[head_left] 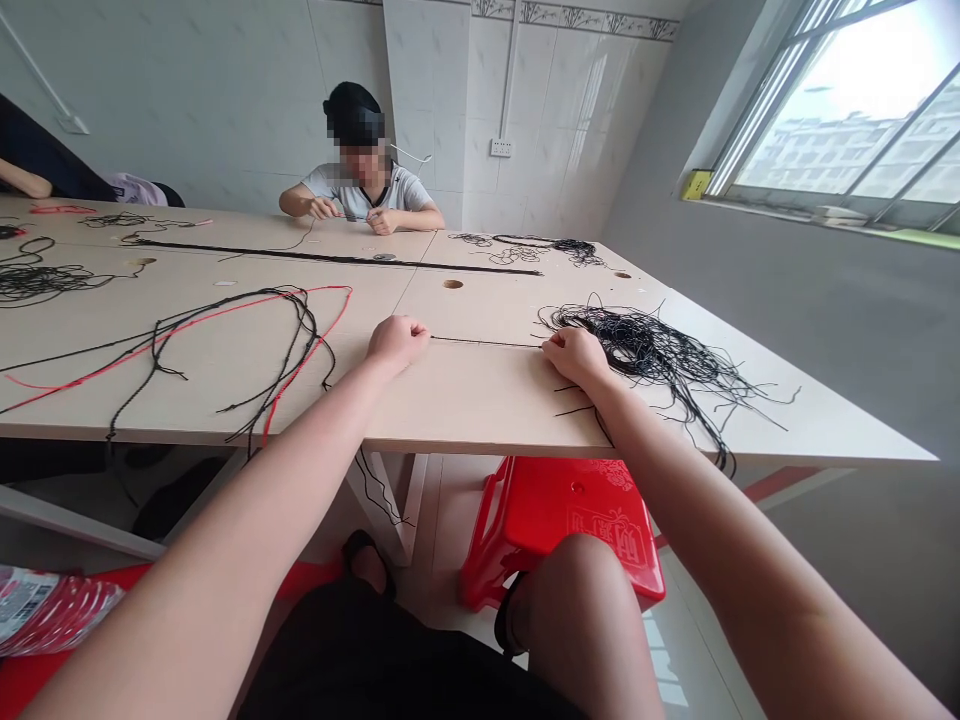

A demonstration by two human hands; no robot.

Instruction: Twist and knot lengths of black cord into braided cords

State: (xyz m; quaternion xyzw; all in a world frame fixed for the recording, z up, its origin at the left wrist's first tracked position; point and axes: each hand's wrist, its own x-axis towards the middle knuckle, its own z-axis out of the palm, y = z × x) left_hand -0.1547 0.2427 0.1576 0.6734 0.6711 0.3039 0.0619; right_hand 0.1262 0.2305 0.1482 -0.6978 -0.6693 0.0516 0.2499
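A thin black cord runs straight and taut between my two hands, just above the table near its front edge. My left hand is closed on one end of it. The other end is pinched in my right hand, whose fingers are closed. Beside and partly behind my right hand lies a tangled heap of black cords, some strands trailing toward the table edge. To the left of my left hand, looped black cords lie together with a red cord. From below my left hand, dark strands hang over the edge.
Across the pale table a person handles a cord. A long black bundle of cords lies across the middle. More cords lie at the far right. Below the table edge stands a red stool. A window is at right.
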